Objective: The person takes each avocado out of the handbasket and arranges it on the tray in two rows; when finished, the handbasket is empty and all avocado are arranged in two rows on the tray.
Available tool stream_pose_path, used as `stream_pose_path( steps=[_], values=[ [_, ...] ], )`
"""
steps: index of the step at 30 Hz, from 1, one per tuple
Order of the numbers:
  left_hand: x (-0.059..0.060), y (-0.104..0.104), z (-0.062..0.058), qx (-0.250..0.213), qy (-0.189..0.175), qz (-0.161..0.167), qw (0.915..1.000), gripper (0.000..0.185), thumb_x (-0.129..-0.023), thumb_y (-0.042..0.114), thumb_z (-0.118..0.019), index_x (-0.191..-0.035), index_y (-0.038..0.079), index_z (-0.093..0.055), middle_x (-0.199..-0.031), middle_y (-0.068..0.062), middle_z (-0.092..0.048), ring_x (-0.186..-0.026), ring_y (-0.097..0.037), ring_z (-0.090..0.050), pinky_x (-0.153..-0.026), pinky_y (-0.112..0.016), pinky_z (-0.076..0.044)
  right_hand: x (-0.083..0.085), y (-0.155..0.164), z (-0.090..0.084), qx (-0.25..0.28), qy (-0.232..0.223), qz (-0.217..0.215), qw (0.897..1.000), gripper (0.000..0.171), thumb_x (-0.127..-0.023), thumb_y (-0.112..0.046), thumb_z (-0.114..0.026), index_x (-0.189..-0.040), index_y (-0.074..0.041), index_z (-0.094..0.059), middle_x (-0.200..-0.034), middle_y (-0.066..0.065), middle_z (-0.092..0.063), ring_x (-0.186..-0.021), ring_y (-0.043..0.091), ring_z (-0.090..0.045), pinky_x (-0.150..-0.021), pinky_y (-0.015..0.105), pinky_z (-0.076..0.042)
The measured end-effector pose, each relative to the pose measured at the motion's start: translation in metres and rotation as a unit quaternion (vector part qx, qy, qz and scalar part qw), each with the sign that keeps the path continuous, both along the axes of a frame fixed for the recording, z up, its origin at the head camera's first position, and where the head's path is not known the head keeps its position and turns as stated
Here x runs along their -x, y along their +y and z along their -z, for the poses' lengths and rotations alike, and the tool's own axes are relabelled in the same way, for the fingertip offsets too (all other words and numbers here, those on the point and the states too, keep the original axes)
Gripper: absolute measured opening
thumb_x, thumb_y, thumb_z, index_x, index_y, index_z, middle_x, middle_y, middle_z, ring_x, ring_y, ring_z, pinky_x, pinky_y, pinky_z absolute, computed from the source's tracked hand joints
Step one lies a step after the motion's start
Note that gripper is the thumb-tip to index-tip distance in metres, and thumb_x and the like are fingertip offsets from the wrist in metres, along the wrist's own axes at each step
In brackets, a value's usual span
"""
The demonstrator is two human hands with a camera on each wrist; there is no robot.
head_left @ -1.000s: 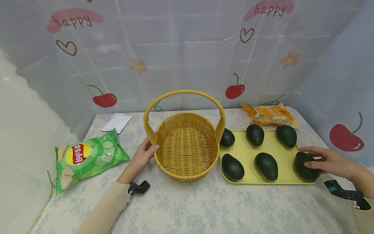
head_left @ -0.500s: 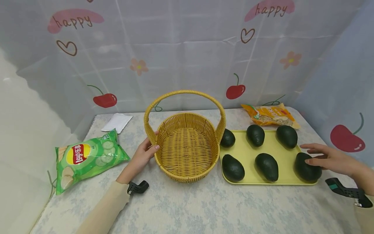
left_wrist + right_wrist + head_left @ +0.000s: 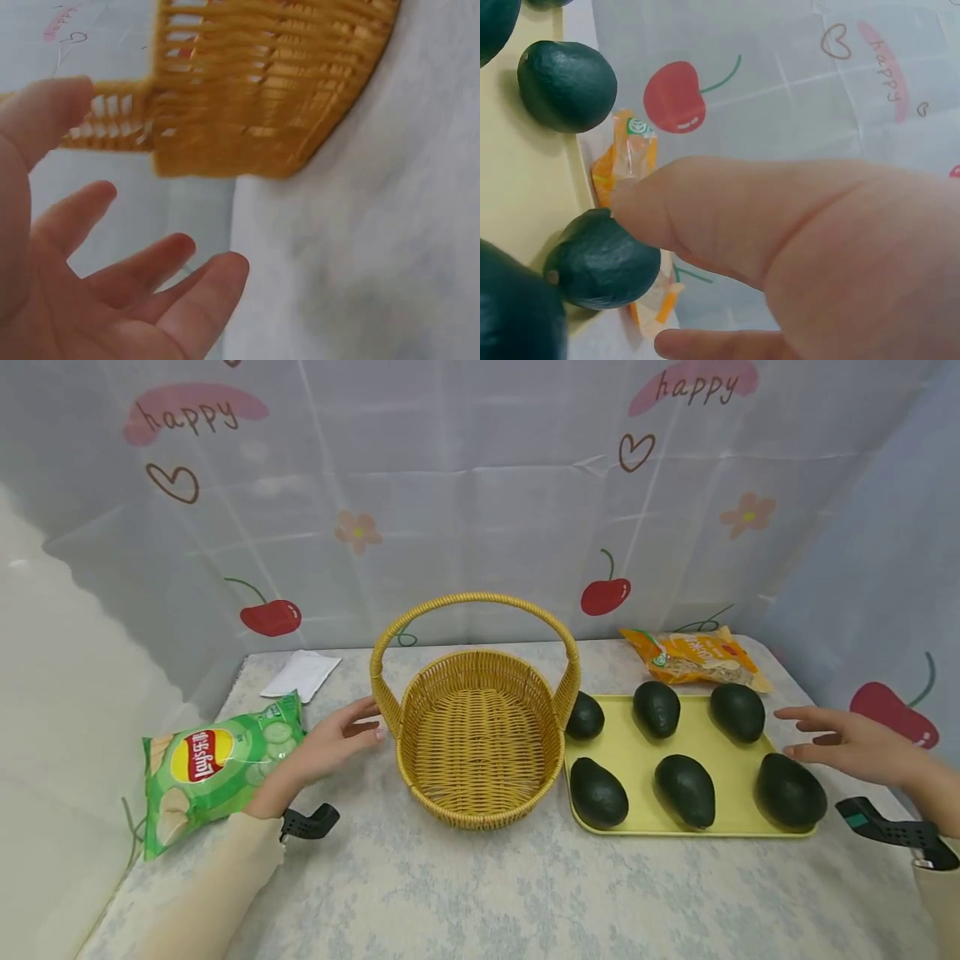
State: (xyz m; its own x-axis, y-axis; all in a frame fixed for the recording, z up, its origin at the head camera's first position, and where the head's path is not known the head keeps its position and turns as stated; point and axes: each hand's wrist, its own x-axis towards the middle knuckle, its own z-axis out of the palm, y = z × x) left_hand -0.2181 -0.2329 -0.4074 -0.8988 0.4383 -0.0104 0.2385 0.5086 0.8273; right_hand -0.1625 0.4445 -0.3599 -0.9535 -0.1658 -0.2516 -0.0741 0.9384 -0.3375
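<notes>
An empty yellow wicker basket (image 3: 480,739) with an arched handle stands mid-table; its side (image 3: 255,90) fills the left wrist view. My left hand (image 3: 337,739) hovers just left of the basket, fingers straight, holding nothing. A yellow tray (image 3: 637,760) to the right carries several dark green avocados. My right hand (image 3: 840,742) floats with spread fingers above the tray's right edge, just over the near-right avocado (image 3: 790,791) and apart from it. In the right wrist view the hand (image 3: 780,247) covers much of the frame, with avocados (image 3: 600,262) beside it.
A green chip bag (image 3: 225,768) lies at the left near my left forearm. An orange snack packet (image 3: 697,656) sits behind the tray. A white folded cloth (image 3: 302,673) lies at the back left. A printed curtain (image 3: 480,493) closes off the table's back and sides.
My left hand let go of the basket's rim and drew back to the left. My right hand lifted off the near-right avocado and opened above it.
</notes>
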Motion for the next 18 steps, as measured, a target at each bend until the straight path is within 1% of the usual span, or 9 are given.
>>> stream_pose_path(
  steps=[2, 5, 6, 10, 14, 16, 18],
  values=[
    [-0.001, -0.009, -0.014, 0.039, 0.006, -0.014, 0.9991, 0.068, -0.104, 0.027, -0.058, -0.161, 0.007, -0.028, -0.160, -0.028, -0.037, -0.141, -0.050, -0.045, -0.108, -0.058, -0.046, 0.004, -0.001, -0.005, -0.013, -0.002, 0.004, 1.000, 0.069, -0.097, -0.030, -0.068, -0.142, 0.014, -0.039, -0.134, 0.053, -0.040, -0.112, 0.069, -0.050, -0.076, 0.061, -0.057],
    [-0.003, -0.019, -0.035, 0.084, 0.023, -0.029, 0.9957, 0.067, -0.104, 0.030, -0.057, -0.162, 0.011, -0.029, -0.162, -0.026, -0.035, -0.141, -0.051, -0.043, -0.108, -0.061, -0.045, 0.010, -0.003, -0.013, -0.026, 0.001, 0.006, 1.000, 0.070, -0.097, -0.032, -0.068, -0.142, 0.014, -0.039, -0.133, 0.054, -0.039, -0.111, 0.070, -0.049, -0.075, 0.061, -0.057],
    [-0.004, -0.022, -0.041, 0.100, 0.030, -0.035, 0.9939, 0.067, -0.104, 0.032, -0.057, -0.162, 0.013, -0.029, -0.162, -0.025, -0.035, -0.141, -0.052, -0.042, -0.108, -0.062, -0.044, 0.011, -0.004, -0.015, -0.029, 0.004, 0.006, 1.000, 0.070, -0.097, -0.032, -0.068, -0.141, 0.014, -0.039, -0.133, 0.054, -0.039, -0.112, 0.070, -0.049, -0.075, 0.061, -0.057],
    [-0.004, -0.032, -0.064, 0.154, 0.038, -0.056, 0.9857, 0.068, -0.104, 0.038, -0.056, -0.162, 0.017, -0.029, -0.165, -0.020, -0.033, -0.142, -0.051, -0.042, -0.108, -0.065, -0.042, 0.018, -0.009, -0.023, -0.043, 0.008, 0.006, 0.999, 0.070, -0.097, -0.034, -0.067, -0.142, 0.013, -0.040, -0.134, 0.053, -0.040, -0.114, 0.070, -0.047, -0.076, 0.062, -0.056],
    [-0.001, -0.039, -0.080, 0.203, 0.058, -0.061, 0.9756, 0.069, -0.103, 0.040, -0.057, -0.162, 0.015, -0.030, -0.165, -0.021, -0.032, -0.140, -0.053, -0.043, -0.107, -0.066, -0.043, 0.024, -0.014, -0.028, -0.054, 0.014, -0.006, 0.998, 0.069, -0.098, -0.034, -0.067, -0.142, 0.012, -0.041, -0.133, 0.053, -0.042, -0.114, 0.070, -0.047, -0.078, 0.064, -0.055],
    [0.002, -0.042, -0.087, 0.222, 0.073, -0.058, 0.9705, 0.069, -0.103, 0.038, -0.058, -0.161, 0.012, -0.031, -0.164, -0.023, -0.033, -0.137, -0.054, -0.045, -0.105, -0.066, -0.044, 0.025, -0.017, -0.031, -0.057, 0.019, -0.014, 0.998, 0.068, -0.098, -0.033, -0.067, -0.142, 0.012, -0.041, -0.133, 0.052, -0.043, -0.113, 0.069, -0.048, -0.079, 0.065, -0.054],
    [0.005, -0.043, -0.091, 0.232, 0.092, -0.051, 0.9671, 0.068, -0.103, 0.035, -0.059, -0.160, 0.009, -0.033, -0.162, -0.024, -0.035, -0.138, -0.054, -0.044, -0.105, -0.066, -0.044, 0.027, -0.019, -0.033, -0.057, 0.024, -0.022, 0.998, 0.068, -0.098, -0.032, -0.067, -0.143, 0.012, -0.042, -0.133, 0.052, -0.044, -0.113, 0.070, -0.049, -0.080, 0.066, -0.053]
  ],
)
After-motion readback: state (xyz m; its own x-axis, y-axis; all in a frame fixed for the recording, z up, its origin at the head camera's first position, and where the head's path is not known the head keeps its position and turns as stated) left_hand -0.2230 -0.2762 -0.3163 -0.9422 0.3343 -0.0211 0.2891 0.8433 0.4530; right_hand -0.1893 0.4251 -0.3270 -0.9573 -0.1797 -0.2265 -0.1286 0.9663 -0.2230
